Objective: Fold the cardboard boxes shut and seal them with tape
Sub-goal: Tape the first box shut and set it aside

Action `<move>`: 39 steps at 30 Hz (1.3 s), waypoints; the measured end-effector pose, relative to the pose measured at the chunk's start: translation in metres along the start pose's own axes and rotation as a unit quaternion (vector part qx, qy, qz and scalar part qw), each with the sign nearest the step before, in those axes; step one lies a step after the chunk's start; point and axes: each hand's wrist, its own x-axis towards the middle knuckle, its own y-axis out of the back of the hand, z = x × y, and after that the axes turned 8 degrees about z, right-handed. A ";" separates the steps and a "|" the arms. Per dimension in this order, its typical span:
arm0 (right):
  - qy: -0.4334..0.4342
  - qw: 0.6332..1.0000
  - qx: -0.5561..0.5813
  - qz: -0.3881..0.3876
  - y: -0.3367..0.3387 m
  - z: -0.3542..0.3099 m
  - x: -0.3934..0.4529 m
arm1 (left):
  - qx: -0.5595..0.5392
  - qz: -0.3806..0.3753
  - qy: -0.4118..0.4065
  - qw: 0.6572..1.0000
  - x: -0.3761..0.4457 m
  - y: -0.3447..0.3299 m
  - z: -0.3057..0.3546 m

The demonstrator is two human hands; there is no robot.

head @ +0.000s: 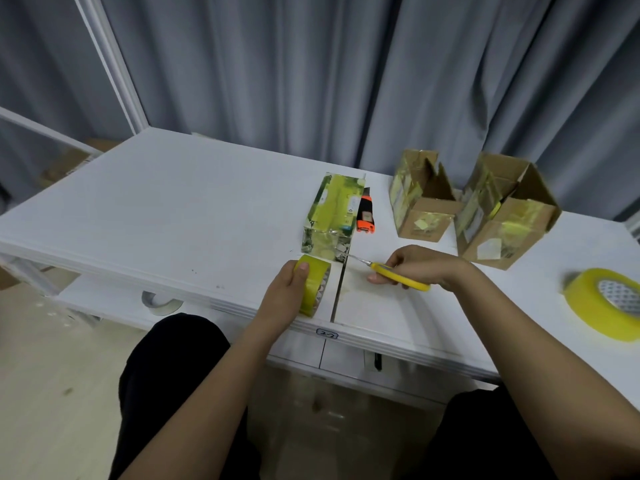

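A closed cardboard box (332, 213), covered in yellow tape, lies at the middle of the white table (173, 209). Just in front of it my left hand (287, 292) grips a yellow tape roll (316, 285) standing on edge near the table's front. My right hand (422, 266) holds yellow-handled scissors (398, 275), their blades pointing left at the box's near right corner. Two open cardboard boxes stand to the right, one (420, 199) nearer the middle and one (502, 213) further right, flaps up and patched with yellow tape.
An orange and black utility knife (365, 214) lies beside the taped box. A second, larger yellow tape roll (609, 308) rests at the right edge. A clear tape roll (161, 303) sits on the lower shelf. Grey curtains hang behind the table.
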 end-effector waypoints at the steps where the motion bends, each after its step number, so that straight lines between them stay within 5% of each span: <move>1: 0.001 1.000 -0.007 -0.003 0.002 0.002 0.000 | -0.002 0.000 0.001 1.000 0.000 0.000 -0.001; 18: 0.025 0.997 0.012 -0.068 -0.012 -0.029 0.034 | -0.040 -0.017 -0.018 0.999 -0.004 0.003 -0.008; 39: 0.089 0.992 0.085 0.023 -0.028 -0.009 0.043 | -0.054 -0.001 -0.004 0.999 -0.005 0.002 -0.005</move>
